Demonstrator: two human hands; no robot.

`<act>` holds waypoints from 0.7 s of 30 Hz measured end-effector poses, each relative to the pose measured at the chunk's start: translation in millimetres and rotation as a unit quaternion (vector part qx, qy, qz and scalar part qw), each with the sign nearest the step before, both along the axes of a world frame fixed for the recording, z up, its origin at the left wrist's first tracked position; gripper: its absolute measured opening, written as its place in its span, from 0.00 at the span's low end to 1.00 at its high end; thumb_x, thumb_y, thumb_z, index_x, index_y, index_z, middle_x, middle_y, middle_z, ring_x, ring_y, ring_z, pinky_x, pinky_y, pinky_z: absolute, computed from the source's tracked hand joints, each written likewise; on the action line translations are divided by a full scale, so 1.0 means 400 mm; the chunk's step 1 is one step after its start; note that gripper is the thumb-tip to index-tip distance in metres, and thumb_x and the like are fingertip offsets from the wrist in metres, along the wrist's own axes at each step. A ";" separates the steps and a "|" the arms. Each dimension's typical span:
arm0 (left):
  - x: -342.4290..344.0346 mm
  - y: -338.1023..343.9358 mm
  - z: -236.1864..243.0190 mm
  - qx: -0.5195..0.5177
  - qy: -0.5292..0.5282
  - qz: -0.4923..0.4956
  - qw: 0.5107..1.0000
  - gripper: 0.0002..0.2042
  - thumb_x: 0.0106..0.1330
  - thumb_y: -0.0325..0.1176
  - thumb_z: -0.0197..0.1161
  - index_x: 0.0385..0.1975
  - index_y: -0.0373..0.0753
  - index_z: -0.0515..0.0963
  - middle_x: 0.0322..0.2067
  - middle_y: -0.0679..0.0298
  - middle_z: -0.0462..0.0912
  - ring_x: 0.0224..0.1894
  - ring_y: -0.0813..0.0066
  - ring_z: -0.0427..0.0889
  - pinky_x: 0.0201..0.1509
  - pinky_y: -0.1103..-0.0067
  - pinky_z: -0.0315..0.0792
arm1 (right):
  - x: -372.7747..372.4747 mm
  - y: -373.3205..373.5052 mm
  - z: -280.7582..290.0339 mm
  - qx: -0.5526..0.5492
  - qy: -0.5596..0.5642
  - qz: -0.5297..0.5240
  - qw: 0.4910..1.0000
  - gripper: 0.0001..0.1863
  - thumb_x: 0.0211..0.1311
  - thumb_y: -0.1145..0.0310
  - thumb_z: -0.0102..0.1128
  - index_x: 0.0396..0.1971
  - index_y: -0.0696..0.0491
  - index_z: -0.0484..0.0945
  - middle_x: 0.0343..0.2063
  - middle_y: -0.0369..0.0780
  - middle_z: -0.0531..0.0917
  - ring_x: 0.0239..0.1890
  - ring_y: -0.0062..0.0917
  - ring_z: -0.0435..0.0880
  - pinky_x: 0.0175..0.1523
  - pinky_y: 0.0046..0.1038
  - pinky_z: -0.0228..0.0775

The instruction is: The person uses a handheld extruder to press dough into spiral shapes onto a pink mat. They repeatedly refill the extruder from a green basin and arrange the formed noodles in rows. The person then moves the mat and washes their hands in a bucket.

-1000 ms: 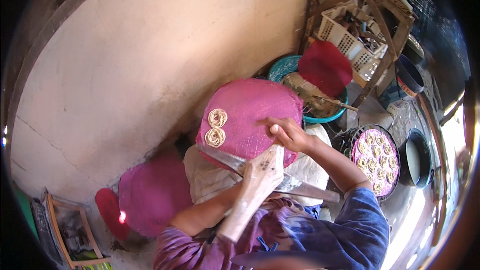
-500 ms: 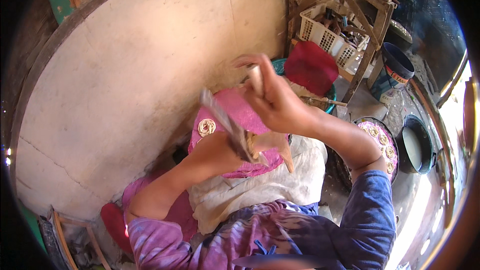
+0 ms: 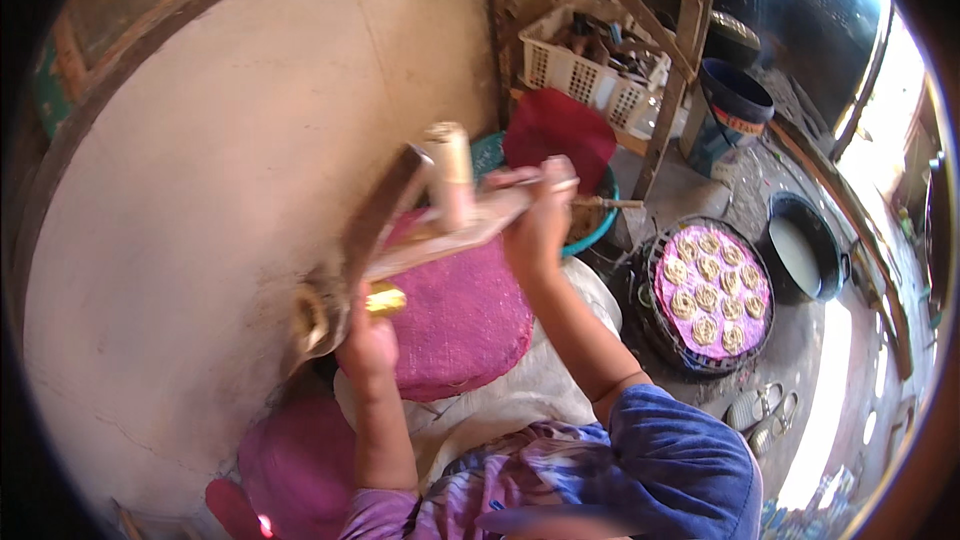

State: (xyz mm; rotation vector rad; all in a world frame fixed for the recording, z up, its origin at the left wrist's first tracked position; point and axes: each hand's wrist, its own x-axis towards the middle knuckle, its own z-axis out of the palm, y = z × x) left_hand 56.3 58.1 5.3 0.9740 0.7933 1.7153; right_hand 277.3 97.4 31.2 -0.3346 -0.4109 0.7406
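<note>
My left hand (image 3: 370,345) is closed on the lower part of a wood and metal tool (image 3: 470,225), beside a blurred yellow piece (image 3: 385,300). My right hand (image 3: 538,225) grips the far end of its wooden plank, with a pale upright cylinder (image 3: 449,165) between the hands and a long blade-like metal part (image 3: 380,205) to the left. The tool is raised over a pink pad (image 3: 470,325) on pale cloth (image 3: 525,375), hiding part of it.
A dark red pad (image 3: 560,130) lies over a teal basin (image 3: 605,230). Right are a tray of pale noodle coils (image 3: 705,295), a black tub (image 3: 800,250) and sandals (image 3: 760,410). A wooden shelf (image 3: 680,30) holds a white crate (image 3: 590,80); the wall (image 3: 200,190) is left.
The tool has been lifted and turned, its cylinder now upright, and shifted up and left. My right hand came onto the plank's end from a raised position. The view has swung slightly rightward.
</note>
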 end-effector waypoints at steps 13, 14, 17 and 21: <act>-0.485 0.030 0.146 0.125 0.632 0.309 0.699 0.26 0.57 0.29 0.68 0.55 0.30 0.67 0.51 0.52 0.72 0.56 0.62 0.69 0.61 0.65 0.66 | 0.673 0.199 -0.476 -0.640 -0.757 -0.005 0.133 0.18 0.63 0.59 0.53 0.51 0.45 0.80 0.50 0.39 0.79 0.54 0.37 0.78 0.54 0.43 0.67; -0.491 0.039 0.125 0.137 0.676 0.306 0.656 0.27 0.57 0.30 0.68 0.55 0.30 0.67 0.51 0.52 0.72 0.56 0.61 0.69 0.61 0.65 0.66 | 0.670 0.192 -0.507 -0.619 -0.773 -0.032 0.134 0.17 0.63 0.59 0.53 0.50 0.44 0.81 0.50 0.38 0.79 0.54 0.34 0.78 0.54 0.41 0.66; -0.494 0.054 0.080 0.165 0.747 0.300 0.570 0.28 0.56 0.32 0.69 0.56 0.31 0.67 0.52 0.52 0.71 0.56 0.60 0.70 0.61 0.65 0.67 | 0.640 0.172 -0.557 -0.573 -0.815 -0.049 0.067 0.17 0.63 0.60 0.51 0.48 0.45 0.82 0.49 0.38 0.78 0.54 0.31 0.74 0.54 0.38 0.63; -0.486 0.062 0.061 0.189 0.780 0.306 0.513 0.30 0.55 0.35 0.70 0.56 0.32 0.67 0.53 0.51 0.71 0.57 0.58 0.70 0.61 0.64 0.68 | 0.622 0.159 -0.528 -0.548 -0.816 -0.127 0.133 0.14 0.60 0.64 0.53 0.43 0.52 0.80 0.46 0.41 0.79 0.47 0.34 0.80 0.50 0.39 0.67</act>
